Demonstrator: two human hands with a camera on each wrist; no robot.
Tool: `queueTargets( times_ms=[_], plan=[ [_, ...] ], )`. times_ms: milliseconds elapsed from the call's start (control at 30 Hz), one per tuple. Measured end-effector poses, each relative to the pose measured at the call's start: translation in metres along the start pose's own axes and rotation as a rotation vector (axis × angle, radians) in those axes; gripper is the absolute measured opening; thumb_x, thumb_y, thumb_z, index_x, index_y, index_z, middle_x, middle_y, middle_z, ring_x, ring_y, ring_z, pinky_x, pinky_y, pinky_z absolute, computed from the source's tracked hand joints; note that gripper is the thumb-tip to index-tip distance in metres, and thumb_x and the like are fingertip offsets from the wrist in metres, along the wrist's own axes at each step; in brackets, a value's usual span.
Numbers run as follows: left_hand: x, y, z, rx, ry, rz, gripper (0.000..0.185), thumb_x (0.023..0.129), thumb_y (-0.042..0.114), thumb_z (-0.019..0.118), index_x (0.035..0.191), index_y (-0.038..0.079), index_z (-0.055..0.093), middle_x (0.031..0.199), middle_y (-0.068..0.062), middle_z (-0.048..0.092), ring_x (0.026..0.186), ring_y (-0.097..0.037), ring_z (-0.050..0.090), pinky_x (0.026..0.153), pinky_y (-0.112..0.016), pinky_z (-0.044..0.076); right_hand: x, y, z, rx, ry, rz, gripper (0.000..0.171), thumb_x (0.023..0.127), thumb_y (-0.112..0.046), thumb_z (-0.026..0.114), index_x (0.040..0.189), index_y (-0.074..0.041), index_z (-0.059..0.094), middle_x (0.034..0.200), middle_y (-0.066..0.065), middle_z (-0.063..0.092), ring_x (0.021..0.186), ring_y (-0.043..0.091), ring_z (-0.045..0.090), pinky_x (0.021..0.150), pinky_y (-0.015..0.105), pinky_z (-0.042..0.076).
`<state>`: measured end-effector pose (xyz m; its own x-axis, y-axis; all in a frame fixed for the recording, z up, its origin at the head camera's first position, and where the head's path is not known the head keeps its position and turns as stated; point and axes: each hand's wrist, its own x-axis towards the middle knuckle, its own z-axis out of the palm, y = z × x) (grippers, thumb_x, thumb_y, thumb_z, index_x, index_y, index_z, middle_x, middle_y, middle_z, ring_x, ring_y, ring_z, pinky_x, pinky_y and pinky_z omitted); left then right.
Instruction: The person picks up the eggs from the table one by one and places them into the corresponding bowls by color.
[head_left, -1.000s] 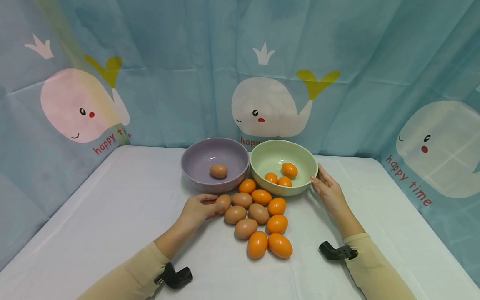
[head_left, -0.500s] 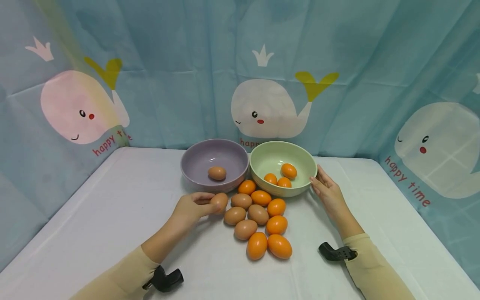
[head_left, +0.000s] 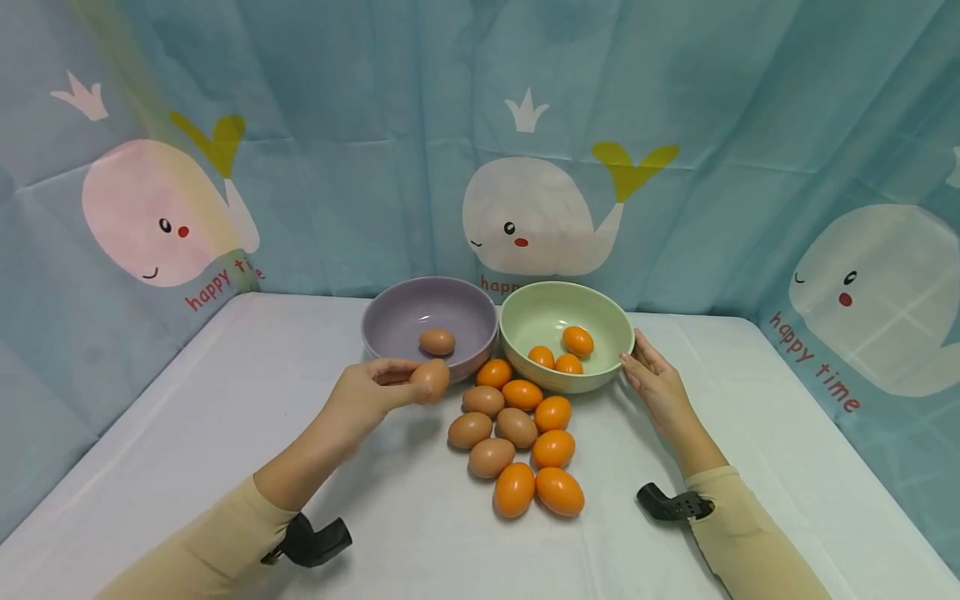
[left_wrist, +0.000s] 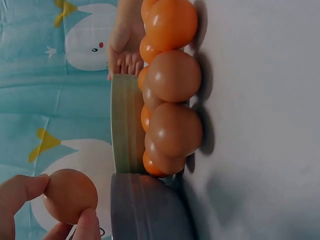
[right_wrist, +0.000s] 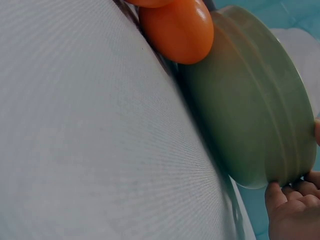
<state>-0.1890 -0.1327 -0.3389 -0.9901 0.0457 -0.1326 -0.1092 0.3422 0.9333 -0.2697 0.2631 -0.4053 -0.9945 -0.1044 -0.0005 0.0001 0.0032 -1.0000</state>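
Observation:
In the head view my left hand [head_left: 367, 396] pinches a brown egg [head_left: 431, 381] between thumb and fingertips, raised off the table at the near side of the purple bowl [head_left: 382, 321]. The left wrist view shows the same egg [left_wrist: 70, 196] in those fingertips. One brown egg [head_left: 437, 342] lies inside the purple bowl. My right hand [head_left: 660, 387] holds the right side of the light green bowl [head_left: 615, 321], thumb near its rim and fingers against its outer wall. Three orange eggs [head_left: 578, 342] lie in the green bowl.
Several brown eggs [head_left: 470, 430] and several orange eggs [head_left: 554, 450] lie clustered on the white tablecloth [head_left: 637, 558] before the two bowls. Behind the bowls hangs a blue curtain [head_left: 360, 150] with whale prints. A black wrist mount [head_left: 318, 542] sits on each forearm.
My left hand has lifted the brown egg from the left of the cluster, moving it up and leftward toward the purple bowl. The right hand stays at the green bowl.

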Motion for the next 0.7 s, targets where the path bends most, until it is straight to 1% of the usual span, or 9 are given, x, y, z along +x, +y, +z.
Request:
queueTargets(
  times_ms=[133, 267, 367, 567, 700],
  plan=[
    [0.007, 0.006, -0.004, 0.004, 0.000, 0.012, 0.056, 0.089, 0.034, 0.074, 0.135, 0.006, 0.059, 0.136, -0.014, 0.063, 0.129, -0.028, 0.054, 0.113, -0.049, 0.039, 0.000, 0.000, 0.000, -0.002, -0.004, -0.003, 0.076, 0.105, -0.024, 0.051, 0.159, -0.010, 0.001, 0.168, 0.003, -0.004, 0.156, 0.019, 0.003, 0.121, 0.031, 0.020],
    [0.015, 0.012, -0.007, 0.035, 0.021, 0.049, 0.056, 0.089, 0.033, 0.073, 0.135, 0.004, 0.059, 0.137, -0.015, 0.062, 0.129, -0.028, 0.055, 0.111, -0.045, 0.043, 0.000, 0.001, -0.001, -0.009, -0.008, -0.001, 0.075, 0.105, -0.023, 0.050, 0.159, -0.009, 0.000, 0.168, 0.003, -0.005, 0.156, 0.019, 0.002, 0.121, 0.031, 0.020],
    [0.022, 0.017, -0.007, 0.061, 0.032, 0.061, 0.055, 0.089, 0.032, 0.074, 0.134, 0.004, 0.060, 0.137, -0.015, 0.062, 0.127, -0.028, 0.056, 0.107, -0.043, 0.047, -0.001, 0.002, -0.001, -0.001, -0.004, 0.003, 0.075, 0.105, -0.023, 0.050, 0.159, -0.009, 0.000, 0.168, 0.003, -0.006, 0.156, 0.019, 0.002, 0.121, 0.031, 0.020],
    [0.036, 0.026, -0.009, 0.078, 0.039, 0.065, 0.054, 0.088, 0.032, 0.074, 0.134, 0.006, 0.061, 0.139, -0.013, 0.060, 0.128, -0.028, 0.054, 0.108, -0.042, 0.045, -0.001, 0.001, 0.000, 0.012, 0.002, 0.004, 0.075, 0.105, -0.022, 0.051, 0.159, -0.009, 0.000, 0.168, 0.003, -0.006, 0.156, 0.019, 0.002, 0.120, 0.030, 0.020],
    [0.045, 0.029, -0.011, 0.063, 0.039, 0.063, 0.053, 0.088, 0.031, 0.075, 0.133, 0.007, 0.062, 0.139, -0.012, 0.059, 0.129, -0.028, 0.052, 0.111, -0.044, 0.044, -0.001, -0.001, 0.001, 0.004, -0.002, 0.007, 0.076, 0.105, -0.024, 0.051, 0.159, -0.010, 0.000, 0.168, 0.003, -0.006, 0.156, 0.019, 0.002, 0.121, 0.031, 0.020]
  ],
)
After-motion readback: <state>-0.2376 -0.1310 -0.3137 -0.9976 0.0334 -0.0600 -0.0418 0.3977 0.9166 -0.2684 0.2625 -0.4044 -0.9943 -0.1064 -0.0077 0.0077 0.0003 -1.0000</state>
